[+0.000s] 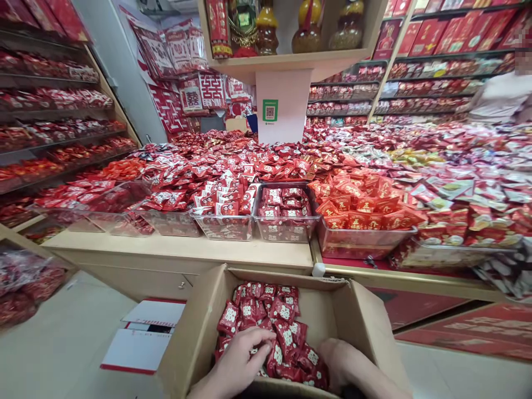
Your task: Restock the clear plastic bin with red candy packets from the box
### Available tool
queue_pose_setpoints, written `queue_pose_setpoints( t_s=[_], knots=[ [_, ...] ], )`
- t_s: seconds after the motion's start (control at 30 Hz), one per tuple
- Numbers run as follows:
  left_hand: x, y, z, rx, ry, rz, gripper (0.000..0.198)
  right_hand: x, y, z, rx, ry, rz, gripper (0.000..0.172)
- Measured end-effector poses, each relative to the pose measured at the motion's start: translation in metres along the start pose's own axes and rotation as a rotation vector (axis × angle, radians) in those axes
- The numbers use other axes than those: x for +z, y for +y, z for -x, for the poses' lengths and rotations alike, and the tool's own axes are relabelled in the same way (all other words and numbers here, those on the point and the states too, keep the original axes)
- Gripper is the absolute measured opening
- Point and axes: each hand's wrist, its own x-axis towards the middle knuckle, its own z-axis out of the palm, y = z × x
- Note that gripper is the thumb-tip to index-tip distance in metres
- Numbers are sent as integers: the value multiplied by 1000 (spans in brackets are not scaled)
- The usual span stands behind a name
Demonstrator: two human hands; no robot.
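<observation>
An open cardboard box (324, 302) stands in front of me, partly filled with small dark-red candy packets (285, 335) printed with pale characters and flowers. Over the packets on the box's left side is my left hand (243, 354), its thumb and index finger curled close together. Whatever lies between those fingertips is hard to make out. My right hand (343, 360) reaches down along the packets' right edge, near the box's right wall. Its fingers are turned downward and hidden from view.
Beyond the box, clear plastic bins line the counter (124, 246), including one of dark-red packets (286, 213) and one of orange packets (366, 210). Stocked shelves (54, 105) rise at left. A white-and-red carton (135, 343) lies on the floor. Another person (501, 97) stands far right.
</observation>
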Motion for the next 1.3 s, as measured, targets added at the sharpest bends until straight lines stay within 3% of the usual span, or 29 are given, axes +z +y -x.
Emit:
queue_pose_setpoints(
  t_s=[0.1, 0.2, 0.3, 0.4, 0.5, 0.63, 0.77, 0.87, 0.97, 1.03, 1.13, 1.23, 1.3],
  knots=[
    [6, 4, -7, -1, 40, 88, 23, -19, -8, 0, -17, 26, -18, 17],
    [18, 16, -20, -102, 42, 332, 43, -41, -34, 0, -116, 180, -358, 15],
    [28, 38, -38, -148, -82, 674, 69, -56, -67, 0, -182, 281, -755, 23],
    [31, 59, -51, -38, -34, 867, 53, -63, -88, 0, -198, 378, -919, 26],
    [28, 70, -56, 11, -30, 934, 41, -67, -93, 3, -219, 415, -967, 25],
    [22, 74, -50, -39, -77, 945, 46, -69, -91, 9, -185, 362, -1066, 26],
    [18, 76, -45, -30, -24, 820, 40, -72, -90, 16, -249, 324, -974, 26],
    [13, 77, -43, 4, 7, 757, 36, -77, -91, 24, -324, 348, -870, 16],
    [5, 80, -42, -104, -107, 1055, 43, -82, -92, 32, -462, 490, -747, 7],
    [0, 83, -42, -197, -194, 1266, 44, -83, -94, 36, -600, 535, -588, 12],
    [-7, 86, -44, -209, -110, 1292, 47, -81, -97, 43, -713, 457, -351, 22],
    [-10, 86, -47, -131, -10, 1197, 68, -79, -98, 44, -718, 360, -285, 23],
    [-11, 84, -50, -56, -9, 1121, 80, -79, -96, 40, -612, 403, -352, 19]
  ],
)
